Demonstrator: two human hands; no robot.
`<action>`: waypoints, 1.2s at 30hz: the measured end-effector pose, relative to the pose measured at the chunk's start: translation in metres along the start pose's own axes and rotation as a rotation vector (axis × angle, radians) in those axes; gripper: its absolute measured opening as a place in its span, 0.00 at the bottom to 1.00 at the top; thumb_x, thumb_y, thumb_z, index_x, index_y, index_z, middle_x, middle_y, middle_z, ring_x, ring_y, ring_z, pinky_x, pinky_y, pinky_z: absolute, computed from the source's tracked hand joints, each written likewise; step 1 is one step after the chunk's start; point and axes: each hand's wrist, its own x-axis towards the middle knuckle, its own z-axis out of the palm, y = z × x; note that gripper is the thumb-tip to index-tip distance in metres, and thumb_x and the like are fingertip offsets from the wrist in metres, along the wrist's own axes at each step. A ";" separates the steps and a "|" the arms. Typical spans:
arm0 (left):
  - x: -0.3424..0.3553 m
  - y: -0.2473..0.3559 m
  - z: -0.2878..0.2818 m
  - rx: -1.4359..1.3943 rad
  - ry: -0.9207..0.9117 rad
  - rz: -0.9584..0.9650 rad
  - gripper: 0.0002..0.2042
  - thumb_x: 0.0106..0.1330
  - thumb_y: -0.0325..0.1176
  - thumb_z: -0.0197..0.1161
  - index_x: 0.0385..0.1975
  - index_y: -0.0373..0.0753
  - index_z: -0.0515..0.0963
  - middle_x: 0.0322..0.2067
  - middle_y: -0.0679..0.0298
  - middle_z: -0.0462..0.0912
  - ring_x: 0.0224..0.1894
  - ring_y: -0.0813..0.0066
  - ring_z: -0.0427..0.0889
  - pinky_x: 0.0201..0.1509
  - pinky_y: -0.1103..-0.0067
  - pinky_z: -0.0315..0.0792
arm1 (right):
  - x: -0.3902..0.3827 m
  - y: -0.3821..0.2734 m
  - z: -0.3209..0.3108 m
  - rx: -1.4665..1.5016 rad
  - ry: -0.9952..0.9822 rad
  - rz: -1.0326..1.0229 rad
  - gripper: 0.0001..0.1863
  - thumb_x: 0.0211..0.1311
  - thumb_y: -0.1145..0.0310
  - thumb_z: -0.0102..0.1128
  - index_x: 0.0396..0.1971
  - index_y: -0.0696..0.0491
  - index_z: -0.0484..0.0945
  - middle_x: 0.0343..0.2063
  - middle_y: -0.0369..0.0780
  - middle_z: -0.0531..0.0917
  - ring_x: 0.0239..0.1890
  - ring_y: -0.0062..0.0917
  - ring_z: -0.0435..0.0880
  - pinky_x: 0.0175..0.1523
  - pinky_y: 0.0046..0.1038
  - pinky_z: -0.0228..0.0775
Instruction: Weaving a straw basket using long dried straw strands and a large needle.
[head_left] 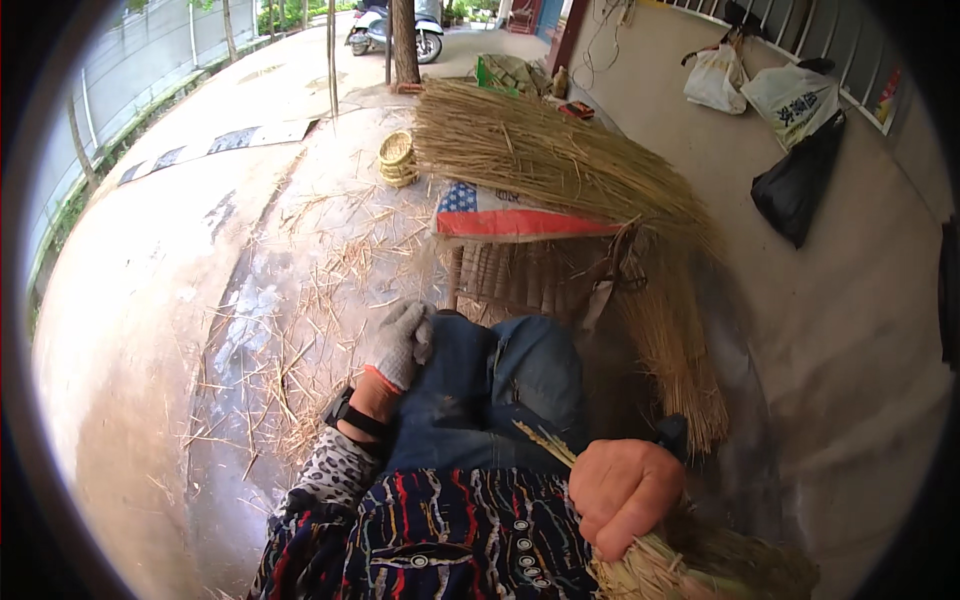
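My left hand (402, 342), in a grey knitted glove with an orange cuff, rests by my left knee on blue jeans (455, 385). Its fingers are curled in, and nothing shows in them. At my right hip, my bare right hand (625, 492) is closed round a bundle of straw (650, 572). Thin straw ends stick out past the thumb side toward my lap; a thicker, pale mass hangs below the fist and runs off toward the lower edge. Its full shape is hidden by the hand and the frame's edge.
A big heap of long straw (560, 150) lies on a red, white and blue sheet (520, 222) over a slatted wooden seat (505, 278). Small woven baskets (397, 160) stand left of it. Loose stalks (300, 350) litter the floor. Bags (800, 180) hang on the right wall.
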 end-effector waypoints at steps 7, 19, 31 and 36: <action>-0.007 0.003 0.002 0.043 -0.007 -0.036 0.10 0.75 0.37 0.50 0.35 0.39 0.72 0.15 0.70 0.68 0.11 0.80 0.62 0.14 0.84 0.56 | 0.000 -0.002 0.007 0.016 -0.031 0.003 0.11 0.63 0.73 0.60 0.34 0.69 0.79 0.25 0.52 0.82 0.12 0.30 0.73 0.15 0.29 0.54; -0.021 0.057 0.018 0.529 0.185 0.164 0.09 0.70 0.37 0.56 0.41 0.40 0.80 0.18 0.71 0.74 0.17 0.87 0.67 0.20 0.86 0.59 | -0.083 0.013 -0.103 -1.652 0.621 0.734 0.08 0.63 0.65 0.60 0.37 0.54 0.75 0.30 0.44 0.82 0.30 0.33 0.85 0.32 0.34 0.74; -0.067 -0.029 0.078 1.797 -0.755 0.321 0.14 0.61 0.36 0.63 0.46 0.43 0.78 0.34 0.56 0.82 0.36 0.56 0.82 0.41 0.68 0.76 | -0.113 0.099 -0.074 -1.749 0.320 0.973 0.12 0.65 0.61 0.58 0.29 0.53 0.70 0.24 0.42 0.79 0.27 0.43 0.80 0.28 0.40 0.71; -0.055 0.017 0.081 1.601 -0.287 0.688 0.19 0.57 0.38 0.65 0.48 0.42 0.75 0.41 0.54 0.81 0.47 0.53 0.79 0.48 0.64 0.74 | -0.121 0.096 -0.076 -1.727 0.386 0.908 0.12 0.66 0.61 0.57 0.27 0.53 0.71 0.23 0.42 0.79 0.26 0.43 0.80 0.28 0.40 0.70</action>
